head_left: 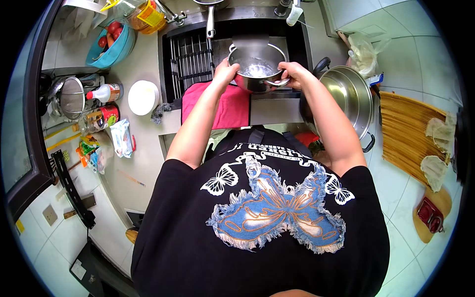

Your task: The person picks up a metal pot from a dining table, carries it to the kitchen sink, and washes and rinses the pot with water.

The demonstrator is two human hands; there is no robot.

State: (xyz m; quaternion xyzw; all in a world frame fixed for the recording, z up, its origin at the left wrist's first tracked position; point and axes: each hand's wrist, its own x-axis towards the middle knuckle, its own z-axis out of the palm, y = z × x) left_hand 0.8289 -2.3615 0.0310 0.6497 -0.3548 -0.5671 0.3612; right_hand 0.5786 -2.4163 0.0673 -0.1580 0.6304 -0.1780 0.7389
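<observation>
A stainless steel pot (256,86) is held over the dark sink (298,44), its inside wet or shiny. My left hand (226,73) is closed on the left side of its rim, near one loop handle. On the other side my right hand (295,75) grips the rim by the right handle, thumb on top. Below my left forearm a pink cloth (215,106) drapes over the sink's front edge. A black-and-metal rack (190,62) spans the left part of the sink.
A large steel pot (349,94) stands right of the sink. Left on the counter are a white container (143,97), a scouring pad (159,113), bottles (105,93) and a blue basin (123,47) of vegetables. A pan handle (211,22) reaches over the sink's back edge.
</observation>
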